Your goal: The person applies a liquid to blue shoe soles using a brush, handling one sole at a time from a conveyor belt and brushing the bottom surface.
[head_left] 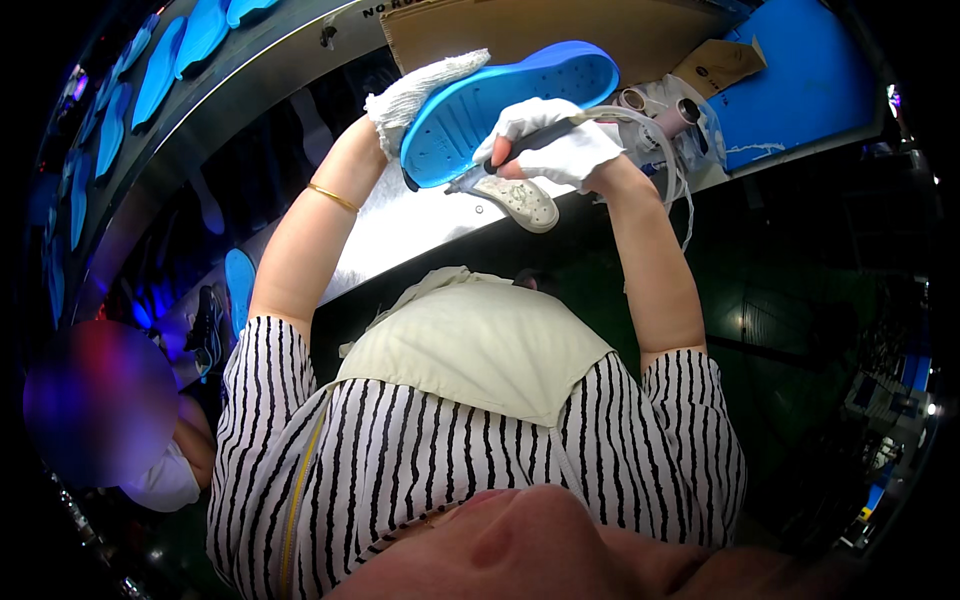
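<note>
A blue shoe insole (500,110) is held up over the metal workbench (400,225), underside toward me. My left hand (415,95), in a white knit glove, is shut on its far edge. My right hand (550,145), also gloved, grips a dark pen-like tool (520,145) with a clear hose (650,130) running from its rear end. The tool's tip sits against the insole's near edge. A white speckled insole (520,200) lies on the bench just below my right hand.
A cardboard sheet (560,30) leans behind the bench, and a blue panel (800,80) stands at the right. Several blue insoles (160,70) ride on a grey curved conveyor at left. Another person (110,410) sits at lower left. Tape rolls (680,110) lie near the hose.
</note>
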### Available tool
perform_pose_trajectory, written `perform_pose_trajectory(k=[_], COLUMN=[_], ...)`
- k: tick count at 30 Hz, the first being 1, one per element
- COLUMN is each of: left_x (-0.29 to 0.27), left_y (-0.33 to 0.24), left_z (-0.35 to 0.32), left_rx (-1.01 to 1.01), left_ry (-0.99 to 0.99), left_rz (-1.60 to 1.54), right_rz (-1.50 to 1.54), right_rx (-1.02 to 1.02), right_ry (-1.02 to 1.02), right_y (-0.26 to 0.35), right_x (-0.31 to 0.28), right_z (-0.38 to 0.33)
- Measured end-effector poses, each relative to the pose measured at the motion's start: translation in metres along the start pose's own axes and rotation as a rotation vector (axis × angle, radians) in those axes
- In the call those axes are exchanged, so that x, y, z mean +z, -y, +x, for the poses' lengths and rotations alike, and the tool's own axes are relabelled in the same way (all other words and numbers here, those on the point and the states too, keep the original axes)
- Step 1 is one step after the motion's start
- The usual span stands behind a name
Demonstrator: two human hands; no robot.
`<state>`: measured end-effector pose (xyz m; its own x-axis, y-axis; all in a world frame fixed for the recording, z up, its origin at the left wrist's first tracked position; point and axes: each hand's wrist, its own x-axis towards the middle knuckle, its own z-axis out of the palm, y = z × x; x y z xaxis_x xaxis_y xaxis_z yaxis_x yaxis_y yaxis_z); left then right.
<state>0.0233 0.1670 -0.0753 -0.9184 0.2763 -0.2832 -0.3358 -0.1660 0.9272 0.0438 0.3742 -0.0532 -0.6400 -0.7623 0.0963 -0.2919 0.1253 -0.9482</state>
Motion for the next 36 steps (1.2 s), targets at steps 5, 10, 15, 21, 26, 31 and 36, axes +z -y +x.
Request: perform_pose_trajectory(k=[5, 10, 15, 21, 26, 31, 36], left_x=[0.004, -0.011, -0.006, -0.002, 0.004, 0.005, 0.017], left_y=[-0.002, 0.007, 0.002, 0.006, 0.04, 0.05, 0.051], left_z=[0.0, 0.014, 0.009, 0.005, 0.01, -0.003, -0.009], left_rx=[-0.071, -0.143, -0.11, -0.001, 0.173, 0.119, 0.176], left_ry=[0.04, 0.092, 0.105, 0.083, 0.429, 0.413, 0.325], left_rz=[0.065, 0.123, 0.094, -0.194, -0.74, -0.854, -0.909], right_rz=[0.033, -0.04, -0.034, 0.2, 0.016, 0.333, 0.152], right_rx=[-0.021, 0.07, 0.074, 0.086, -0.161, -0.002, -0.154], right_ry=[-0.126, -0.024, -0.126, -0.227, -0.58, -0.302, -0.669], right_y=[-0.001, -0.007, 0.013, 0.014, -0.028, -0.002, -0.011], right_x=[0.008, -0.015, -0.015, -0.017, 0.046, 0.058, 0.043], right_z=[0.002, -0.007, -0.012, -0.029, -0.014, -0.02, -0.006])
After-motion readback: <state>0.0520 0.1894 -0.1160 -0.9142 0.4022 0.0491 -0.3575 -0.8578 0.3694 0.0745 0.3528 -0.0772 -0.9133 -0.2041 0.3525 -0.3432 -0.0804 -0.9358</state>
